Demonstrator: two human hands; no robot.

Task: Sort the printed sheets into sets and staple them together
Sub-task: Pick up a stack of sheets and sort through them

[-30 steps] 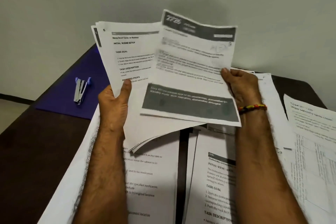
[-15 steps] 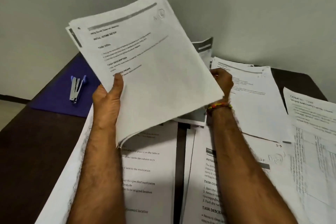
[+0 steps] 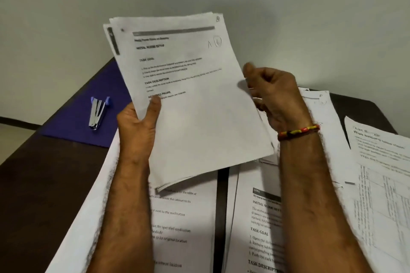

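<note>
White printed paper forms the held stack (image 3: 195, 104), several sheets fanned slightly at the top left corner, raised above the counter (image 3: 33, 184) at the centre of the view. The left hand (image 3: 137, 126) grasps the stack at its left edge, thumb laid across the top page near the line "REQUIRED PROPS". The right hand (image 3: 273, 93) hovers at the stack's right edge with fingers curled; whether it pinches a sheet or merely touches the edge cannot be told. A beaded bracelet (image 3: 298, 132) circles that wrist.

Beneath the stack, loose sheets (image 3: 264, 224) lie spread over the near and right parts of the counter, overlapping one another, with a narrow dark strip of counter showing between two of them. A further group (image 3: 381, 162) lies at the far right. The stapler (image 3: 97, 113) rests on a purple folder (image 3: 73, 126) at the far left, well apart from both hands.

Progress, as judged: sorting is under way and far from finished. One set appears to be gathering in the left hand, many sheets lie ungrouped, and no stapling is evident.
</note>
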